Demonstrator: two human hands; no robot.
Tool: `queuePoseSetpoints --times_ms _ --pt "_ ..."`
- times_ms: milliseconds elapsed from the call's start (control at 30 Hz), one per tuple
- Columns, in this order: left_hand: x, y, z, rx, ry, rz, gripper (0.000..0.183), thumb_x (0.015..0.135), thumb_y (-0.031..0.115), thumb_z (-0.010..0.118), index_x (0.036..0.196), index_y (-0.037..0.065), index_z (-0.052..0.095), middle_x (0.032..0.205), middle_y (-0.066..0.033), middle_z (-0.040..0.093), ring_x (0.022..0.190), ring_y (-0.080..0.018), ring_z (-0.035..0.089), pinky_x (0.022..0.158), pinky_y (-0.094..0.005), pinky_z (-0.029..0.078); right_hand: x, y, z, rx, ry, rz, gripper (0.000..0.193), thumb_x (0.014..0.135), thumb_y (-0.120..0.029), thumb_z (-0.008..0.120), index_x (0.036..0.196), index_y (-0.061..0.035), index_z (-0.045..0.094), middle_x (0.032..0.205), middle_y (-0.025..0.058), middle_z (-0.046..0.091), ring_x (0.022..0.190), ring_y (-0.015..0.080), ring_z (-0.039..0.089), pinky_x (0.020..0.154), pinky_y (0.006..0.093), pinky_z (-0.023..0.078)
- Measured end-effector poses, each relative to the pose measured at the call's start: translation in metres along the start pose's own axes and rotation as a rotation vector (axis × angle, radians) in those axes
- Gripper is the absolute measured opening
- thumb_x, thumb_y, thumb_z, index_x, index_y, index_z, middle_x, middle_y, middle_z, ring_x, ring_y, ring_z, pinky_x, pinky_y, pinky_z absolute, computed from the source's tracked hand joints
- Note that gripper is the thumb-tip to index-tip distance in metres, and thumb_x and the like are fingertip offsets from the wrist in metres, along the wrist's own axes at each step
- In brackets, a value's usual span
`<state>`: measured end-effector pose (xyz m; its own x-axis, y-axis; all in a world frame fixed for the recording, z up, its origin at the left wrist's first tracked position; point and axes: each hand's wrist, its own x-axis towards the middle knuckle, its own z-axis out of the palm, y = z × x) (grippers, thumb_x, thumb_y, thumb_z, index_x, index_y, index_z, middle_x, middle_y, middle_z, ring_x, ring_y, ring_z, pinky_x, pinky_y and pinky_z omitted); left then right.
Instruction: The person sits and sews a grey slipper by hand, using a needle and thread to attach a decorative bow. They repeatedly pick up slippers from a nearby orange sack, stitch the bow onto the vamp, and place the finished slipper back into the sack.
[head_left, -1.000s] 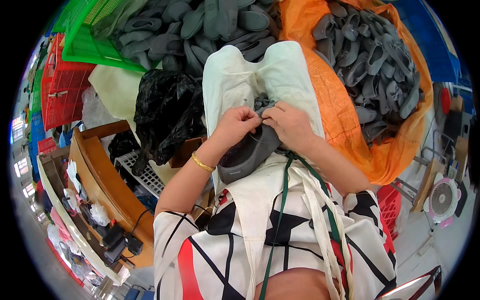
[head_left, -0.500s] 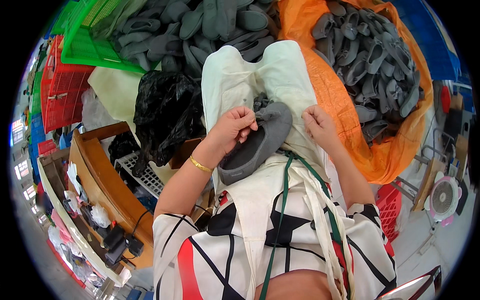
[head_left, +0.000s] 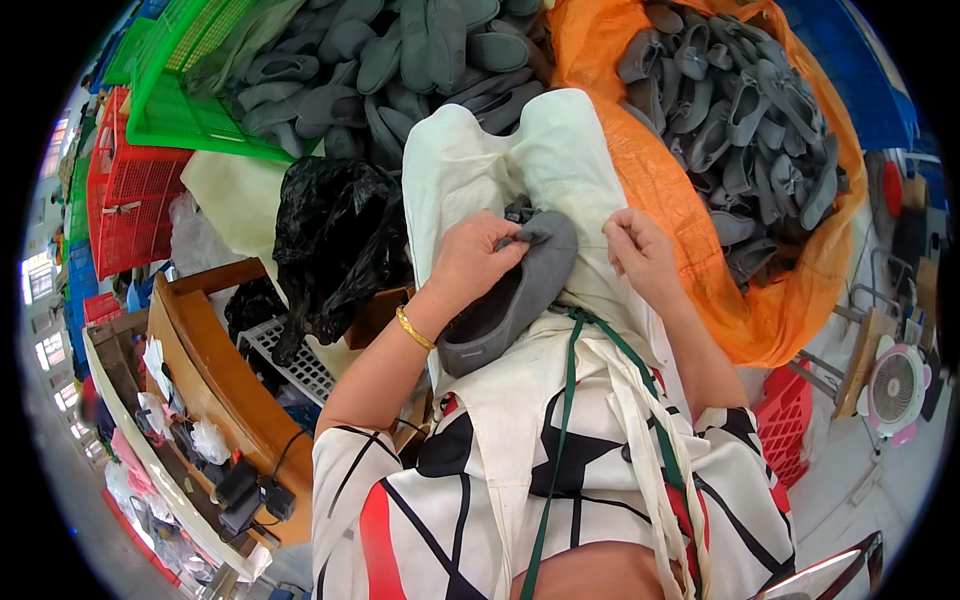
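Note:
A grey cloth shoe (head_left: 545,275) lies across my lap on a white apron (head_left: 565,130), its opening facing up and its heel toward my lower left. With my left hand (head_left: 472,262) I pinch the upper at the front edge of the opening. My right hand (head_left: 642,258) is held off to the right of the shoe, thumb and fingers pressed together. A thin dark thread (head_left: 588,247) runs from the shoe to those fingertips; whether a needle is there, I cannot tell. Just beyond the shoe a small dark grey piece (head_left: 519,208) shows partly.
Beyond my knees, many grey shoes fill a green crate (head_left: 205,130). More shoes, with bows, lie in an orange sack (head_left: 660,190) at the right. A black plastic bag (head_left: 335,240) and a wooden desk (head_left: 215,370) stand left. A fan (head_left: 893,390) is far right.
My left hand has turned and closed onto the shoe's upper. The thread now shows stretched toward my right hand, which stays in nearly the same place.

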<state>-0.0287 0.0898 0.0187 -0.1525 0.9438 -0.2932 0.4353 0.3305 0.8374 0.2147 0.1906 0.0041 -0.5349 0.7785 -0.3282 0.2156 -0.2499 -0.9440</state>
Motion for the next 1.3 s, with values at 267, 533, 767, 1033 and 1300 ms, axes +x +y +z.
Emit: queuePoseSetpoints --times_ms 267,533,767,1033,1300 --pt "0.001 -0.021 0.006 0.088 0.154 0.229 0.016 0.077 0.015 0.075 0.084 0.001 0.072 0.112 -0.0133 0.063 0.108 -0.0315 0.058 0.090 -0.0378 0.047 -0.052 -0.084 -0.020 0.455 -0.300 -0.324 0.005 0.096 -0.005 0.058 0.096 -0.0001 0.057 0.071 0.0010 0.056 0.059 0.0066 0.050 0.052 0.0232 0.039" --pt "-0.005 0.029 -0.009 0.094 0.042 -0.082 0.021 0.080 0.023 0.075 0.079 0.003 0.069 0.087 -0.0121 0.067 0.074 -0.0280 0.062 0.068 -0.0370 0.049 -0.068 -0.114 -0.003 0.345 -0.783 -0.249 0.012 0.092 -0.008 0.067 0.100 0.0008 0.064 0.083 0.0073 0.067 0.069 0.0151 0.064 0.066 0.0271 0.051" --pt "-0.007 0.004 -0.007 -0.603 -0.207 -0.325 0.020 0.090 0.023 0.070 0.083 0.006 0.064 0.077 -0.0062 0.069 0.050 -0.0114 0.048 0.048 -0.0265 0.041 -0.043 -0.109 0.004 0.231 -1.078 0.017 0.011 0.095 -0.012 0.065 0.096 -0.0013 0.064 0.084 0.0049 0.069 0.072 0.0122 0.065 0.066 0.0271 0.051" --pt "-0.013 -0.004 -0.016 -0.827 -0.251 -0.439 0.012 0.094 0.015 0.064 0.087 0.005 0.062 0.075 -0.0015 0.064 0.056 -0.0042 0.049 0.048 -0.0215 0.041 0.002 -0.043 0.045 -0.602 -0.272 -0.490 0.006 0.085 -0.008 0.068 0.090 -0.0092 0.066 0.081 0.0064 0.059 0.070 0.0241 0.061 0.061 0.0328 0.047" --pt "-0.017 0.004 -0.005 -0.506 -0.048 -0.223 0.013 0.094 0.013 0.065 0.092 0.001 0.065 0.073 0.0041 0.059 0.067 -0.0046 0.052 0.058 -0.0214 0.043 0.022 -0.034 0.063 -0.901 -0.164 -0.696 0.010 0.079 -0.007 0.067 0.088 -0.0102 0.063 0.077 0.0078 0.055 0.072 0.0289 0.062 0.060 0.0389 0.049"
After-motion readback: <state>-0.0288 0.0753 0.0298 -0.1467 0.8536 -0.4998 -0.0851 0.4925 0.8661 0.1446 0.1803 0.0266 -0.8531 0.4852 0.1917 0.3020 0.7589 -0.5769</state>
